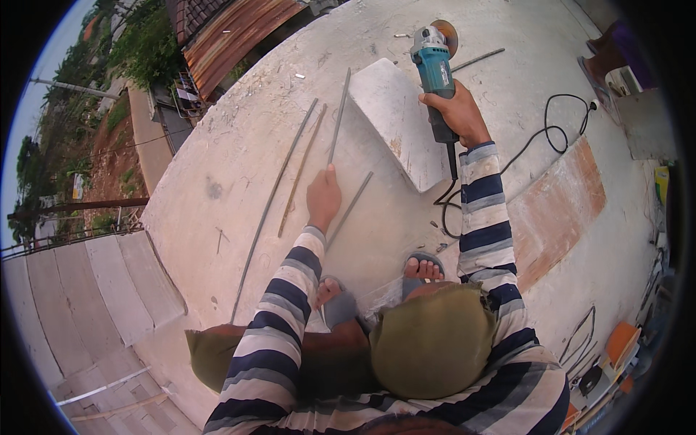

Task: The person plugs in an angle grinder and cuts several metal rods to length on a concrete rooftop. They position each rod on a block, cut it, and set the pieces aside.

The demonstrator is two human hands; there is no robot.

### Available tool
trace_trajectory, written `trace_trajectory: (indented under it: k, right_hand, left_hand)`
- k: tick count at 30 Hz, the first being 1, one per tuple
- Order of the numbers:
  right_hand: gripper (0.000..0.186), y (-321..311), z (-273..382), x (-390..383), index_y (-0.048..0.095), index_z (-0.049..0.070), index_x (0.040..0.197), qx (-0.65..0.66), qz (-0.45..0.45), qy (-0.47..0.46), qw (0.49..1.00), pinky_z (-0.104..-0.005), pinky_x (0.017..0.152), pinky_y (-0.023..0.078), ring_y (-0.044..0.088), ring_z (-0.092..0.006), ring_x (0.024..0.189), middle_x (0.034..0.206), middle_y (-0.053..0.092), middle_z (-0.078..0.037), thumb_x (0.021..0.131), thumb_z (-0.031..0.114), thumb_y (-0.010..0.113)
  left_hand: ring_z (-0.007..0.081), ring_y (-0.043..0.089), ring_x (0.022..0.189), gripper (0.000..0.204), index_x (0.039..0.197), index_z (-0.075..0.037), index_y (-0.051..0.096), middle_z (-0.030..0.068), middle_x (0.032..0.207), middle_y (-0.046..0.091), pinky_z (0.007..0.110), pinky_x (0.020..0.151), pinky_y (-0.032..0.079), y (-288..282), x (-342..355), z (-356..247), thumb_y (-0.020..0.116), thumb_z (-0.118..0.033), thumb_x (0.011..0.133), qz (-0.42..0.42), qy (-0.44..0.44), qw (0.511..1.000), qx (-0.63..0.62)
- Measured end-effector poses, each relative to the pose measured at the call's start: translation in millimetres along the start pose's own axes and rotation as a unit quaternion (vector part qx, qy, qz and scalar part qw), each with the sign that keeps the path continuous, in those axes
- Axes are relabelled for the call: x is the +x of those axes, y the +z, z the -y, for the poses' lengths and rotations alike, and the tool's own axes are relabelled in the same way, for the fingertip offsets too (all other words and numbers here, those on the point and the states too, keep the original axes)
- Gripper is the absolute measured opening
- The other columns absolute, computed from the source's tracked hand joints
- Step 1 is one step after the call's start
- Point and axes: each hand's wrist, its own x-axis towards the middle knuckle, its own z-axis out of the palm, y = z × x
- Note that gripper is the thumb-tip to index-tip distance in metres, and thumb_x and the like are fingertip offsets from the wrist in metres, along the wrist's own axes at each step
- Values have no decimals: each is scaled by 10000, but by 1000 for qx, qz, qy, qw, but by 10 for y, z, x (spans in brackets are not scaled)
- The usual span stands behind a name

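Note:
My right hand [464, 116] grips a teal and black angle grinder [436, 69] by its rear body, with the disc [446, 36] at the far end. Its black cord drops from the handle beside my right sleeve. My left hand [324, 197] is closed around the near end of a thin grey metal rod [340, 112], which points away from me. Between the rod and the grinder lies a white rectangular slab [395, 119]. Another short rod [351, 209] rests on the floor just right of my left hand.
A long rod [275, 188] and a brownish strip [301, 172] lie to the left. One more rod [478, 59] sits beyond the grinder. At right are a reddish-brown board [558, 210], looped black cable [554, 130] and another person's foot [594, 76]. The floor's edge drops off at left.

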Motion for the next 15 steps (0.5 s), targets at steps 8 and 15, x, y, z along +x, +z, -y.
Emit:
trace_trajectory:
  k: [8,15]
  right_hand:
    - [637,34,-178,8,653,-20,1302,-2,38,-53,998,-372,836,596,728,-224,855,1018,740,-137,844,378,848]
    - [564,85,-237,-29,662,-16,1252,14,42,-77,996,-356,766,594,712,-196,787,949,733,-105,862,348,847]
  left_hand:
    - [474,694,938,415,985,-44,697,249,947,731,567,828,496,-201,-242,475,560,-416,1107,-196,57,964,169]
    - [353,696,937,328,1095,-94,661,143,963,730,518,826,485,-322,-722,600,683,-414,1024,132,221,927,274]
